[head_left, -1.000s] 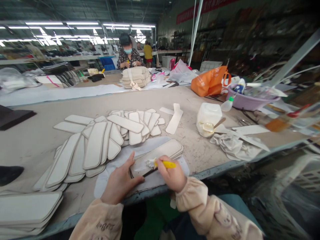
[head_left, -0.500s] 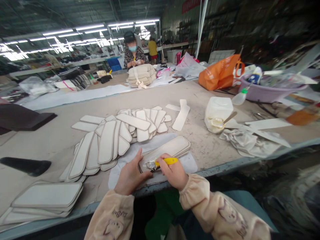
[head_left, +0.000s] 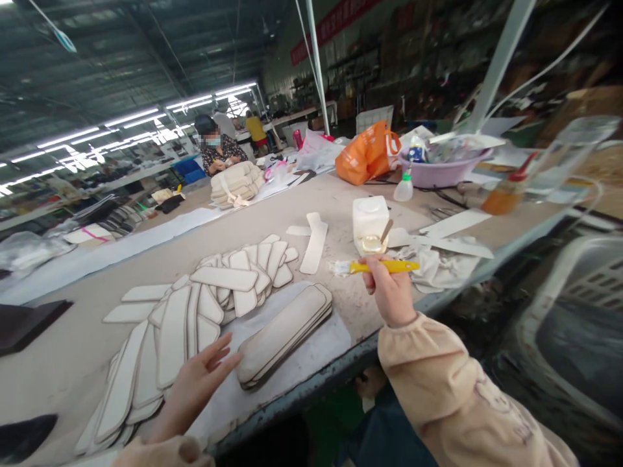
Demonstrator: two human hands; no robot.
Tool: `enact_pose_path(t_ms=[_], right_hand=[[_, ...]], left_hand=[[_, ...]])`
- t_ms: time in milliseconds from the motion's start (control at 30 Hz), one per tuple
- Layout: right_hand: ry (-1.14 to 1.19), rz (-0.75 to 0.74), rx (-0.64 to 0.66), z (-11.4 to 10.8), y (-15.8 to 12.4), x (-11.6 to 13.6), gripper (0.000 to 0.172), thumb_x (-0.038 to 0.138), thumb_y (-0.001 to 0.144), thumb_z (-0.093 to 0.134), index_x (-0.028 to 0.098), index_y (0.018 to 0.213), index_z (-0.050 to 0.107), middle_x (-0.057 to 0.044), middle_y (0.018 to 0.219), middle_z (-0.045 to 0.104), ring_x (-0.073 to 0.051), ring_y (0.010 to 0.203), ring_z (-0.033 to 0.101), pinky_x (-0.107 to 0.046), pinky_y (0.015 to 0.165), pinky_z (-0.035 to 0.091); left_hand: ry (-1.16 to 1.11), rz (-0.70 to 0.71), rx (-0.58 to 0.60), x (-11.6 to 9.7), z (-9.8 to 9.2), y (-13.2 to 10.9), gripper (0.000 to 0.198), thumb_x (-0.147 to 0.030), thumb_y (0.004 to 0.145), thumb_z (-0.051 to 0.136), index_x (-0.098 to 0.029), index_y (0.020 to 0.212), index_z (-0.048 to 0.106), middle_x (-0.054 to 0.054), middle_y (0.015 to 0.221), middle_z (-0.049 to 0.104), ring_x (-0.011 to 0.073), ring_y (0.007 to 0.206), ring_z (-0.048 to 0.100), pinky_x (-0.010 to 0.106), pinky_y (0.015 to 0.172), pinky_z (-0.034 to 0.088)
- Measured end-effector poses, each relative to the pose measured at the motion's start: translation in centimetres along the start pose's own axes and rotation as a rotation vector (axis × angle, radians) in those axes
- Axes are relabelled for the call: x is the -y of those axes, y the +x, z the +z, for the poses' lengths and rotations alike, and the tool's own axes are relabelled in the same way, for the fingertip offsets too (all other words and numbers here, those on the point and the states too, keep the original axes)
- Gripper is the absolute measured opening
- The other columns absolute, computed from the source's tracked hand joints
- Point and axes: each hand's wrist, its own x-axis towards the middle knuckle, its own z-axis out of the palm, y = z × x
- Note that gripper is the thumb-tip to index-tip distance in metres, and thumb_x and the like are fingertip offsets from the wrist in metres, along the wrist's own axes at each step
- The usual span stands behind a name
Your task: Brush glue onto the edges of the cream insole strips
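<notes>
My right hand (head_left: 390,290) grips a yellow-handled brush (head_left: 389,266), its bristles coated in white paste and pointing left above the table. Just behind it stands a white plastic jug (head_left: 370,217) with an opening low in its front, where pale paste and a brown stick (head_left: 387,230) show. My left hand (head_left: 202,379) has its fingers apart and holds nothing. It hovers at the near left end of a small stack of long, rounded off-white panels (head_left: 287,331), which lies on a white sheet (head_left: 335,337). A fanned heap of similar panels (head_left: 172,331) spreads to the left.
Two loose white strips (head_left: 315,243) lie beyond the stack. A crumpled cloth (head_left: 445,269) is right of the jug. Farther back are an orange bag (head_left: 365,155), a purple basin (head_left: 440,170) and a squeeze bottle (head_left: 403,188). A person (head_left: 219,149) sits across the table behind bundled panels.
My right hand has lifted the brush off the stack and carried it right, near the jug. My left hand has let go of the stack's end. The view has swung right.
</notes>
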Motion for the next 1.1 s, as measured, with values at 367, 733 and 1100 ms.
enact_pose_path(t_ms=[367,733,1100], right_hand=[[0.183,0.004,-0.135,-1.9,1.7,0.5,0.027,0.043,0.088,0.054,0.017,0.082,0.059,0.006,0.049,0.048,-0.008,0.042,0.041,-0.020,0.042,0.033],[0.165,0.019,-0.126,-2.9,2.7,-0.1,0.026,0.041,0.089,0.052,0.017,0.083,0.059,0.007,0.050,0.048,-0.008,0.044,0.042,-0.021,0.045,0.035],[0.132,0.028,-0.132,-3.0,2.8,-0.4,0.023,0.040,0.088,0.055,0.019,0.080,0.056,0.007,0.052,0.049,-0.008,0.046,0.044,-0.020,0.045,0.036]], left_hand=[[0.773,0.544,0.190,-18.6,8.4,14.6,0.034,-0.036,0.082,0.054,-0.021,0.105,0.073,0.007,0.108,0.073,0.0217,0.105,0.064,0.028,0.095,0.045],[0.989,0.459,0.282,-19.6,12.9,20.4,0.025,-0.037,0.078,0.066,-0.018,0.092,0.071,0.008,0.100,0.072,0.0227,0.100,0.064,0.037,0.088,0.046],[1.038,0.537,0.210,-18.4,12.7,20.3,0.029,-0.031,0.081,0.051,-0.021,0.092,0.076,0.007,0.109,0.071,0.0234,0.100,0.064,0.028,0.082,0.046]])
